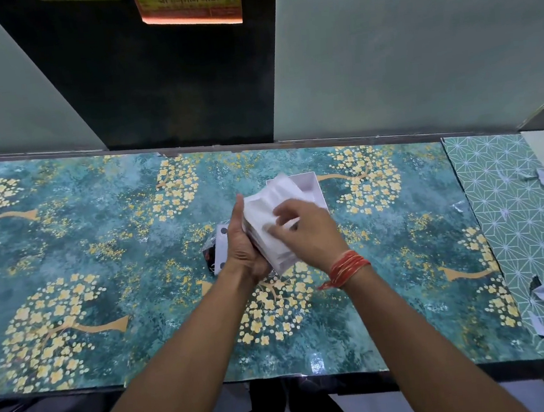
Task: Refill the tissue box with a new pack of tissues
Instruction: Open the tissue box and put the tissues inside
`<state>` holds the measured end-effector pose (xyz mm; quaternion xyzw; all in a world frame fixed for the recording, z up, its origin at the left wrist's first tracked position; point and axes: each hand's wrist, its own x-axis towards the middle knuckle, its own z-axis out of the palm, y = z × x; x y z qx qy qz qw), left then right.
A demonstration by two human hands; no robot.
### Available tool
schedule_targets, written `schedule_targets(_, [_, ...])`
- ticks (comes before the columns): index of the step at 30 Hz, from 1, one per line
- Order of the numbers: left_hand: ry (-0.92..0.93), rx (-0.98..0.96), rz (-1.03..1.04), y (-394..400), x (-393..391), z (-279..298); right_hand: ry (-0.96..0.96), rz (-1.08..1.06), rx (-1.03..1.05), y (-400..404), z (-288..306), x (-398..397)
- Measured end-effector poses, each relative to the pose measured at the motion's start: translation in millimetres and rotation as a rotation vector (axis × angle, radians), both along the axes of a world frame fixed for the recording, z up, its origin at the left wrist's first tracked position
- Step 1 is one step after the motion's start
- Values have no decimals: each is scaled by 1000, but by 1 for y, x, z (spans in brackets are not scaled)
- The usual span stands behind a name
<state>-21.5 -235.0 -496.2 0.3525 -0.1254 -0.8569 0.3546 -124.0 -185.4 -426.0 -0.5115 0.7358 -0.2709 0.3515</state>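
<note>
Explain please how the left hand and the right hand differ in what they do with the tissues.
The left hand grips the stack of tissues from the side, thumb pointing up; the right hand lies on top of the stack, fingers spread over it. The right wrist wears a red thread band; the left wrist is bare. Both hands touch the same stack, held in front of the open white box.

Dim greenish indoor light, cast evenly from above, soft shadows only, small glare patch on the table (317, 365) front edge, strong wide-angle bending at the borders, hands and tissues slightly blurred, overall softness noted.
</note>
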Motion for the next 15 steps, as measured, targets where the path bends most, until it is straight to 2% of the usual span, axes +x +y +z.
schedule_targets(2, [24,-4,-39,-3,2,4,8,-294,-177,-7,-5,-9])
schedule_targets(3, [35,-2,-53,-5,3,6,64,-368,-227,-10,-9,-14])
schedule_targets(6, [38,8,-92,-10,3,5,207,-358,-149,-20,-23,-26])
schedule_targets(9, [44,7,-94,-14,1,2,92,-344,-99,-23,-27,-30])
schedule_targets(15, [83,-10,-111,-17,0,-5,46,-374,-169,-16,-26,-32])
